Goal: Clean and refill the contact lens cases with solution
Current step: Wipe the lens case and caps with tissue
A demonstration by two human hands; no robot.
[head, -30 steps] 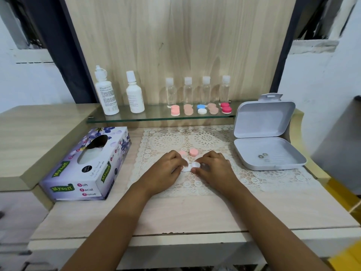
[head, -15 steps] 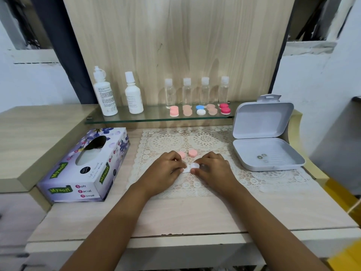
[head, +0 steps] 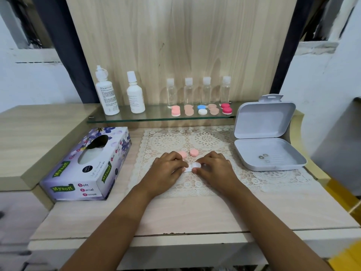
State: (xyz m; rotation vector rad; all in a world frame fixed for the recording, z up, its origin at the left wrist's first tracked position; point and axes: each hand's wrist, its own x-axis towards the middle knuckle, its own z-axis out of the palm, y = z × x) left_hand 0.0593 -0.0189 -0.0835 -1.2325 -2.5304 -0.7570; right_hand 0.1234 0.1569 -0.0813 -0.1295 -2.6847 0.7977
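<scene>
Starting with the pale wood-grain surface (head: 195,216), flat, hard and matte; then taking in the cardboard tissue box (head: 88,165) at left, printed with purple flowers, soft paper showing through its oval slot; opposite, noting the white hinged box (head: 273,153) of smooth plastic, lid up, corners rounded, a few small rings lying in its tray; between them, finding a cream lace mat (head: 207,139), openwork and limp, likely to bunch if dragged; behind, seeing a glass shelf (head: 152,119) carrying two white opaque solution bottles (head: 106,94), four small clear bottles (head: 207,90) and a row of round lens cases (head: 203,110) in pink, tan, blue-and-white and red; nearer, watching the left grip (head: 166,169) and right grip (head: 214,169), both curled knuckles-up on the mat, fingertips pinching opposite ends of the white contact lens case (head: 192,166) lying low on the lace; spotting two pink caps (head: 194,152) resting just beyond, off the case; judging that case light, rigid and slick, apt to skid or flip, so best held by the rims of its wells or the bridge between, and kept level once filled.
</scene>
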